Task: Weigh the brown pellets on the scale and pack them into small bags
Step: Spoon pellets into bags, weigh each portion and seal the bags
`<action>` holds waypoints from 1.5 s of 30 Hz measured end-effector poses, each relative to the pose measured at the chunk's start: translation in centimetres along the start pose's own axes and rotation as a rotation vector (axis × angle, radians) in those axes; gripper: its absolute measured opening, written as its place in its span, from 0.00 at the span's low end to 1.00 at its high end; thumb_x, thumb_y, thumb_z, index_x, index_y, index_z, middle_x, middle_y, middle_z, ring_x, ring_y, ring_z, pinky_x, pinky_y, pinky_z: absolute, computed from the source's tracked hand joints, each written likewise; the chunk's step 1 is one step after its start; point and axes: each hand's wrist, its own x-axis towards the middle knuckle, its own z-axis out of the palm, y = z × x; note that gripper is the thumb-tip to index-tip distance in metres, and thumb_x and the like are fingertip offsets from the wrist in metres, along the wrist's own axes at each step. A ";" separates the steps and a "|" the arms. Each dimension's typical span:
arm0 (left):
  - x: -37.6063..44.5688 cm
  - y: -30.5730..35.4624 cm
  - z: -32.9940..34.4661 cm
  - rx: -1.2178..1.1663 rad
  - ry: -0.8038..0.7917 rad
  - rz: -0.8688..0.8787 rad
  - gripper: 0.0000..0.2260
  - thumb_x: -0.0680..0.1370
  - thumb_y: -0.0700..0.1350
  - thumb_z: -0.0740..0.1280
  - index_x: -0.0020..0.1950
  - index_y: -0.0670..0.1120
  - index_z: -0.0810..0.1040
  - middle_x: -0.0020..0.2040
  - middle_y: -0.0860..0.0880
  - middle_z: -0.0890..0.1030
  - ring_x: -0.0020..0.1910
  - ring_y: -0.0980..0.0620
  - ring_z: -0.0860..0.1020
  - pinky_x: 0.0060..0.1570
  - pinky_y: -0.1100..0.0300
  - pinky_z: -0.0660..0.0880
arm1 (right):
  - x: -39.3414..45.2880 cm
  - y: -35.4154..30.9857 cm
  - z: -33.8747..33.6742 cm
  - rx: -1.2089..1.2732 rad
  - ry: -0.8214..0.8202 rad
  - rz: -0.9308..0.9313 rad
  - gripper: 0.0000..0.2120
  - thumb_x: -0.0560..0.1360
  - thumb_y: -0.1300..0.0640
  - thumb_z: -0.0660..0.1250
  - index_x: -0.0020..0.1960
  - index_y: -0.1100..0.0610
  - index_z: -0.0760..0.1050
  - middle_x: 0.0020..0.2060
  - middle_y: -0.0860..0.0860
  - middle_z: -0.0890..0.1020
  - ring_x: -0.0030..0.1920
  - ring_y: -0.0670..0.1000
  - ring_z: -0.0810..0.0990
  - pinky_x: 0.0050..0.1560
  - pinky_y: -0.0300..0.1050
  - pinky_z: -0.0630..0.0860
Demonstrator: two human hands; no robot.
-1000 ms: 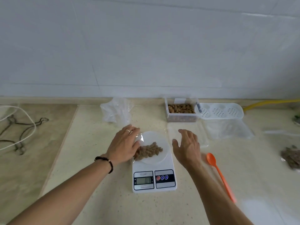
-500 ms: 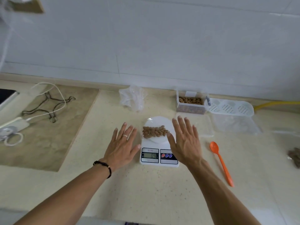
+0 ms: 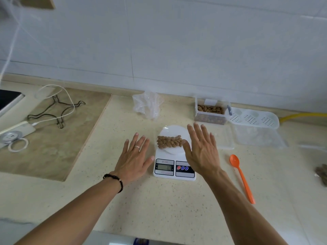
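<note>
A portion of brown pellets [image 3: 169, 142] sat on the scale [image 3: 174, 156], w/ the display lit but unreadable; weighing looked underway, bagging not yet done. Left hand [image 3: 134, 159] and right hand [image 3: 201, 150] hovered either side, fingers [image 3: 198, 132] straight and spread, gripping nothing. Pellets lay between them; spare bags [image 3: 147, 104] beyond the fingertips.

A home kitchen, by the look of it. Speckled stone surface [image 3: 159, 200] meets a white tiled wall [image 3: 177, 41]. A wire trivet [image 3: 56, 110] lies nearby.
</note>
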 end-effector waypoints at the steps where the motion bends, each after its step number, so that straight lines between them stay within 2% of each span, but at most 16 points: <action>1: 0.4 0.0 -0.1 0.000 0.007 0.008 0.42 0.74 0.68 0.31 0.80 0.44 0.49 0.80 0.45 0.50 0.78 0.45 0.39 0.74 0.45 0.40 | 0.3 0.1 -0.1 0.012 0.004 0.003 0.28 0.82 0.42 0.44 0.79 0.50 0.46 0.79 0.51 0.47 0.78 0.53 0.42 0.76 0.54 0.41; 5: 2.4 0.3 -0.8 -0.019 0.053 0.061 0.37 0.77 0.64 0.38 0.79 0.42 0.52 0.79 0.43 0.53 0.78 0.45 0.42 0.75 0.44 0.43 | 1.5 0.7 -0.3 0.047 0.009 0.027 0.30 0.81 0.39 0.41 0.79 0.50 0.47 0.79 0.51 0.48 0.78 0.53 0.44 0.76 0.54 0.44; 7: 4.0 0.7 -1.3 -0.030 0.062 0.089 0.36 0.77 0.63 0.38 0.79 0.43 0.52 0.79 0.43 0.53 0.78 0.45 0.42 0.75 0.45 0.42 | 2.1 1.3 -0.5 0.106 0.022 0.083 0.29 0.82 0.41 0.46 0.79 0.51 0.49 0.79 0.52 0.51 0.78 0.54 0.47 0.77 0.54 0.48; 13: 10.0 2.5 -2.3 -0.018 0.039 0.194 0.36 0.76 0.64 0.37 0.79 0.45 0.50 0.80 0.45 0.50 0.78 0.47 0.40 0.75 0.47 0.39 | 2.9 4.1 -1.1 0.312 -0.031 0.380 0.27 0.82 0.45 0.54 0.77 0.54 0.54 0.73 0.56 0.66 0.70 0.58 0.68 0.67 0.57 0.67; 17: 13.6 4.5 -2.4 0.002 -0.015 0.251 0.31 0.82 0.60 0.48 0.79 0.43 0.48 0.80 0.45 0.47 0.78 0.48 0.38 0.76 0.47 0.40 | 3.2 6.3 -0.9 0.482 -0.131 0.583 0.25 0.81 0.47 0.58 0.76 0.54 0.58 0.68 0.58 0.73 0.66 0.58 0.73 0.63 0.52 0.70; 20: 15.5 6.0 -2.2 -0.004 -0.075 0.296 0.31 0.82 0.58 0.51 0.79 0.44 0.48 0.80 0.46 0.47 0.78 0.48 0.38 0.76 0.47 0.40 | 3.5 7.4 0.3 0.613 -0.224 0.733 0.24 0.80 0.46 0.59 0.73 0.53 0.64 0.63 0.55 0.78 0.62 0.57 0.77 0.62 0.47 0.70; 21: 16.0 6.4 -2.0 -0.003 -0.090 0.312 0.31 0.82 0.58 0.51 0.79 0.44 0.48 0.80 0.46 0.48 0.78 0.48 0.39 0.76 0.47 0.40 | 3.7 7.8 1.0 0.644 -0.241 0.756 0.24 0.78 0.45 0.60 0.71 0.54 0.67 0.60 0.54 0.80 0.59 0.56 0.79 0.63 0.50 0.72; 23: 17.0 6.8 -1.7 -0.005 -0.110 0.343 0.31 0.82 0.58 0.53 0.79 0.44 0.49 0.80 0.46 0.50 0.78 0.49 0.40 0.76 0.46 0.41 | 4.0 7.9 2.1 0.744 -0.247 0.781 0.23 0.77 0.46 0.62 0.67 0.58 0.70 0.52 0.54 0.83 0.51 0.53 0.82 0.57 0.53 0.78; 26: 18.0 6.9 -1.4 -0.014 -0.135 0.375 0.31 0.82 0.59 0.54 0.79 0.44 0.49 0.79 0.46 0.52 0.78 0.49 0.42 0.76 0.45 0.42 | 4.7 7.1 2.3 1.005 -0.182 0.837 0.14 0.78 0.57 0.65 0.62 0.62 0.72 0.47 0.58 0.84 0.42 0.51 0.82 0.44 0.44 0.78; 31: 18.6 6.7 -1.9 -0.096 -0.165 0.374 0.32 0.81 0.59 0.56 0.78 0.43 0.50 0.77 0.43 0.59 0.78 0.48 0.49 0.76 0.45 0.45 | 5.7 6.2 1.5 1.102 -0.056 0.790 0.09 0.75 0.66 0.67 0.55 0.62 0.75 0.40 0.56 0.83 0.37 0.49 0.79 0.37 0.39 0.77; 34: 18.9 6.9 -3.4 -0.324 -0.127 0.318 0.31 0.79 0.58 0.61 0.76 0.45 0.55 0.71 0.43 0.68 0.72 0.46 0.64 0.72 0.48 0.60 | 6.4 6.0 -0.2 1.045 -0.012 0.666 0.06 0.76 0.66 0.67 0.52 0.60 0.77 0.38 0.54 0.84 0.35 0.47 0.79 0.34 0.36 0.76; 37: 19.0 7.5 -5.9 -0.664 -0.109 0.220 0.29 0.77 0.57 0.67 0.73 0.48 0.60 0.61 0.52 0.71 0.60 0.53 0.73 0.58 0.58 0.73 | 7.4 5.7 -2.5 0.972 0.051 0.563 0.05 0.75 0.65 0.67 0.49 0.58 0.79 0.37 0.53 0.84 0.34 0.46 0.79 0.32 0.32 0.75; 39: 19.3 7.9 -7.8 -0.820 -0.079 0.142 0.20 0.76 0.53 0.69 0.65 0.49 0.68 0.51 0.52 0.76 0.50 0.54 0.77 0.48 0.61 0.76 | 7.8 5.3 -4.2 0.940 0.079 0.506 0.05 0.75 0.64 0.68 0.49 0.57 0.79 0.38 0.54 0.84 0.35 0.46 0.80 0.33 0.32 0.75; 41: 19.6 8.0 -9.8 -0.964 -0.059 0.073 0.10 0.76 0.46 0.70 0.53 0.44 0.74 0.43 0.49 0.79 0.42 0.50 0.79 0.41 0.59 0.76 | 8.0 4.9 -5.9 0.929 0.112 0.471 0.05 0.75 0.64 0.68 0.48 0.57 0.80 0.39 0.55 0.83 0.36 0.47 0.79 0.34 0.33 0.76; 43: 19.6 7.9 -11.9 -1.072 -0.085 0.052 0.09 0.75 0.40 0.71 0.44 0.38 0.74 0.38 0.45 0.78 0.38 0.49 0.79 0.36 0.63 0.76 | 7.9 4.8 -7.7 0.948 0.153 0.469 0.04 0.74 0.64 0.69 0.47 0.57 0.81 0.38 0.55 0.83 0.35 0.47 0.79 0.36 0.36 0.78; 45: 19.1 8.0 -13.9 -1.114 -0.137 0.078 0.08 0.76 0.39 0.71 0.39 0.39 0.74 0.34 0.46 0.80 0.36 0.50 0.81 0.33 0.67 0.74 | 7.7 4.8 -9.3 0.983 0.173 0.476 0.03 0.74 0.64 0.70 0.47 0.59 0.82 0.35 0.53 0.82 0.33 0.47 0.78 0.37 0.39 0.79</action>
